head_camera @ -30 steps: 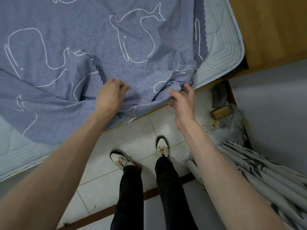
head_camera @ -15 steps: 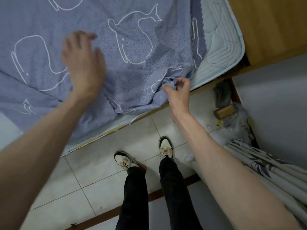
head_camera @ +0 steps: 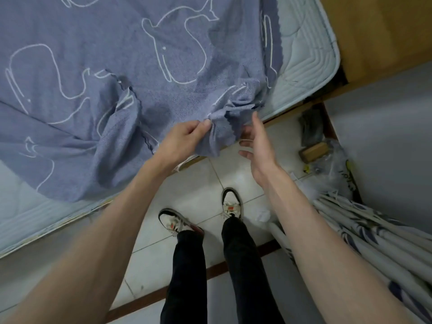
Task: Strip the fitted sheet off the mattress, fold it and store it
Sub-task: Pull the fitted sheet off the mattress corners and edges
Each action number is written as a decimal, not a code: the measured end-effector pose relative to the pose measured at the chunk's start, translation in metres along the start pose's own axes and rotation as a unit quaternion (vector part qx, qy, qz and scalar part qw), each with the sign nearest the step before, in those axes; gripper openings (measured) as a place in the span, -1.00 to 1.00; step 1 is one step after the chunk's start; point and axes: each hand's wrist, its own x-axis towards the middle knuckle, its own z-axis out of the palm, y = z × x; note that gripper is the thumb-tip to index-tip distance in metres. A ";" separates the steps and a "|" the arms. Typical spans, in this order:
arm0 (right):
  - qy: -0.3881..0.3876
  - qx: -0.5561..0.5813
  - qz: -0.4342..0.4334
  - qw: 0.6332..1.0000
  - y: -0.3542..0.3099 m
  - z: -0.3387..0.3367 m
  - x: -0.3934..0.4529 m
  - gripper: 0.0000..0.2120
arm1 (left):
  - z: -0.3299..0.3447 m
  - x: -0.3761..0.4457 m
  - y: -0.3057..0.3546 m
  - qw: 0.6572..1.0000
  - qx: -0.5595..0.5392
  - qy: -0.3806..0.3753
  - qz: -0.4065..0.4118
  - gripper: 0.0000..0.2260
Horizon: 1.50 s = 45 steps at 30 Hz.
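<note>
Left hand [head_camera: 181, 139] pinches a bunched corner of the fitted sheet [head_camera: 131, 73] at the mattress edge; right hand [head_camera: 256, 146] hovers just beside that bunch at 3 o'clock, fingers straight and spread, holding nothing. Blue whale-print sheet lies rumpled across the pale quilted mattress [head_camera: 304, 66], whose corners are bared at 1 and 8 o'clock. White tiled floor [head_camera: 196, 183] below; wooden panel [head_camera: 378, 31] at 1 o'clock. Patterned cloth [head_camera: 364, 230] at 4 o'clock is cut off by the frame. Small items under a plastic bag [head_camera: 336, 160] at 3 o'clock are hard to identify.
</note>
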 end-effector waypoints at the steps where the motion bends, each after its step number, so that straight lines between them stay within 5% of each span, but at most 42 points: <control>1: -0.028 -0.021 -0.012 0.999 0.003 -0.001 -0.002 -0.55 | -0.006 0.002 -0.001 0.999 -0.032 -0.007 -0.027 -0.56; 4: -0.123 -0.011 -0.033 0.992 0.013 0.002 -0.013 -0.69 | -0.013 0.004 0.003 0.997 -0.042 -0.036 -0.046 -0.54; 6: -0.113 -0.019 -0.067 0.991 0.022 0.002 -0.019 -0.75 | -0.007 0.002 0.006 0.999 0.009 -0.034 -0.030 -0.54; 10: -0.062 -0.017 -0.103 0.993 0.036 0.001 -0.028 -0.67 | 0.016 -0.016 0.001 0.990 0.082 0.113 0.004 -0.71; 13: -0.049 0.007 -0.099 0.994 0.040 -0.001 -0.031 -0.86 | 0.040 -0.041 0.000 0.962 0.106 0.230 0.098 -0.69; 17: -0.051 0.044 -0.082 0.994 0.040 -0.006 -0.037 -0.93 | 0.074 -0.068 -0.001 0.982 0.050 0.132 0.122 -0.68; 24: -0.059 0.088 -0.040 0.994 0.043 -0.019 -0.063 -0.90 | 0.095 -0.091 0.003 0.965 0.103 0.203 0.130 -0.68; 31: -0.052 0.091 -0.041 0.994 0.041 -0.029 -0.084 -0.87 | 0.099 -0.115 0.001 0.925 0.149 0.284 0.203 -0.92; 45: 0.013 0.126 -0.042 0.991 0.053 -0.012 -0.123 -0.90 | 0.087 -0.141 0.018 0.892 0.102 0.324 0.299 -0.91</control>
